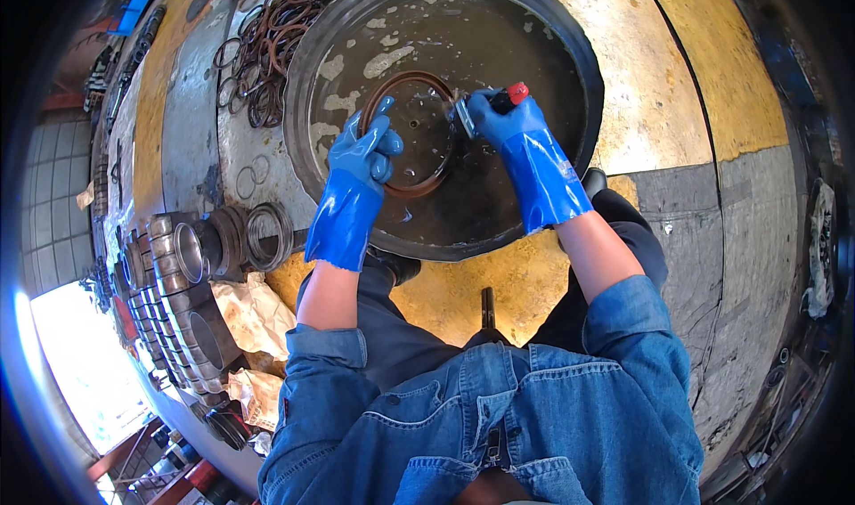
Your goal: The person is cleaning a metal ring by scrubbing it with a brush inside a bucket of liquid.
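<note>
In the head view, a person's blue-gloved left hand (361, 156) clasps a brown ring (405, 77) over a round dark tub (300, 104) of murky water (517, 46); the right hand (508, 118), apart from the left, grips a red-ended tool (465, 118) at the ring's edge. More rings (283, 40) lie heaped alongside.

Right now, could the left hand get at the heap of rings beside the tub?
Probably yes: only the tub's rim seems to stand between the left hand and the heap of rings, though that hand is busy holding the brown ring.
</note>
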Demonstrator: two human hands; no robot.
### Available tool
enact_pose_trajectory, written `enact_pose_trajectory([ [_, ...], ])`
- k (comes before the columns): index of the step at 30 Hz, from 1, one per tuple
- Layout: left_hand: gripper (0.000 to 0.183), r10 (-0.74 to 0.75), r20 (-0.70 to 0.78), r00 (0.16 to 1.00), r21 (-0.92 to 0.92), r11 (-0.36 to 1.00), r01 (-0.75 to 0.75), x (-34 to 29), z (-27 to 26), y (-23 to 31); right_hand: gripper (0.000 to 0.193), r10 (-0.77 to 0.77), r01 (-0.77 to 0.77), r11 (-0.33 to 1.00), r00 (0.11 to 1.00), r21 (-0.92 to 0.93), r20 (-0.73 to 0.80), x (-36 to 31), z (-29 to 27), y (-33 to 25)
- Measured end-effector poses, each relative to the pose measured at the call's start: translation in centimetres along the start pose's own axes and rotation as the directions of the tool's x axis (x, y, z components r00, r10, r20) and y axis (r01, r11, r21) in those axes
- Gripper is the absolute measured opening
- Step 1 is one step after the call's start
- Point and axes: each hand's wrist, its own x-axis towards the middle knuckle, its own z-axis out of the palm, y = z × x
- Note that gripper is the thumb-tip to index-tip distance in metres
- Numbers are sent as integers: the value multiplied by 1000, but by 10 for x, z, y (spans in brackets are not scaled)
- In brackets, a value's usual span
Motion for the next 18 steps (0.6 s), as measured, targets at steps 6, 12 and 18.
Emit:
enact_pose_trajectory([
  [6,38,102,-37,994,4,995,-102,2,-4,-4,35,265,-267,964,944,-17,199,-28,1,1],
  [12,39,66,-120,991,8,998,-66,13,-19,4,32,204,-156,968,946,-197,251,-16,-1,8],
  [18,42,-26,-60,998,27,999,28,13,-23,3,31,-190,217,956,970,-198,149,-4,-11,4],
])
